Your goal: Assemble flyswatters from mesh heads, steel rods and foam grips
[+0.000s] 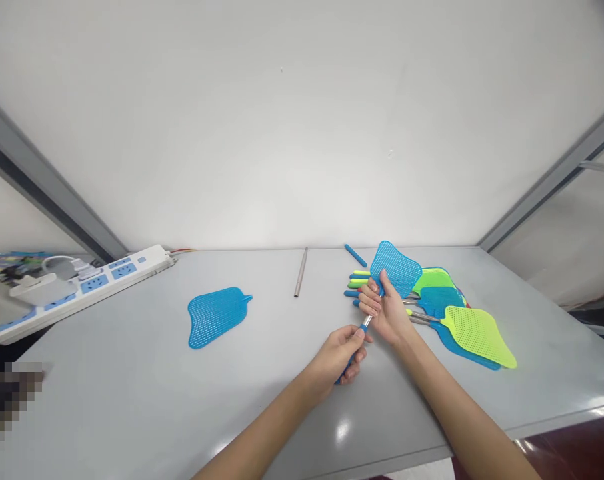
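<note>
A blue fly swatter point(396, 268) is held up over the table between both hands, its mesh head pointing away from me. My left hand point(343, 353) is closed round its blue handle. Higher up, my right hand point(385, 308) grips it near the base of the head, thumb along the neck. A short length of metal rod shows between the hands. Behind and right of my right hand lies a pile of blue and yellow-green fly swatters point(482, 333). A loose blue swatter head point(219, 317) rests flat at the left.
A thin metal rod point(301, 272) lies mid-table near the wall, and a loose blue handle point(355, 255) lies to its right. A white power strip point(95, 283) with plugs runs along the left edge of the grey table point(147, 393). A white wall point(292, 133) stands behind.
</note>
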Tool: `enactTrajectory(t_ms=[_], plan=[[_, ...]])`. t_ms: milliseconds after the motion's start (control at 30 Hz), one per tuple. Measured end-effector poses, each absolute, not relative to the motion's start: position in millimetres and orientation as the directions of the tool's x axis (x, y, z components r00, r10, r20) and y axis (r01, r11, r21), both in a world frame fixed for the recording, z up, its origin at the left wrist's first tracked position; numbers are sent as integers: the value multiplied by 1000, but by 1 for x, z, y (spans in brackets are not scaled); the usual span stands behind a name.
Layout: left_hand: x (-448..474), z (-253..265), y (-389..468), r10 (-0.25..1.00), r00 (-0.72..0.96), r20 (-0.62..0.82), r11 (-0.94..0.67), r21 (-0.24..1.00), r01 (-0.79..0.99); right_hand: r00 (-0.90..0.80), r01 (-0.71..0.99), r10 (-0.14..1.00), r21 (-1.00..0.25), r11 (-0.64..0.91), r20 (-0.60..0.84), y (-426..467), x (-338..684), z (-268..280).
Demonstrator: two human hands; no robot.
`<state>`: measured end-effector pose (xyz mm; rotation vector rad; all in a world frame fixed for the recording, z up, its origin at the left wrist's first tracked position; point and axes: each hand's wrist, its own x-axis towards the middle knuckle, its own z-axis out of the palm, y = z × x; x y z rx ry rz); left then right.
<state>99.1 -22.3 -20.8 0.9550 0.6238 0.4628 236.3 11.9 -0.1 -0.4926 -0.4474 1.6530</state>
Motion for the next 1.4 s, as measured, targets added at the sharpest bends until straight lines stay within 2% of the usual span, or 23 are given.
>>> enactTrajectory(t_ms=[200,400,633,867,1167,1400], plan=[[101,-19,-22,642,702,-310,489,870,-64,-27,-787,995,-611,-83,-100,15,237,-5],[103,-21,-22,653,685,-324,496,866,-62,26,-697,983,-708,-112,-182,17,236,-9],[105,-21,-24,681,652,-334,481,875,-55,108,-571,980,-817,-78,-170,16,235,-12],[107,-24,-28,723,614,-318,427,904,-34,156,-511,973,-857,-67,-170,15,230,-16],[107,-25,-33,725,621,-299,402,915,-29,309,-540,950,-831,132,-50,11,213,-19],[107,-26,-33,727,618,-298,391,920,-17,427,-448,902,-881,151,-62,11,209,-19]])
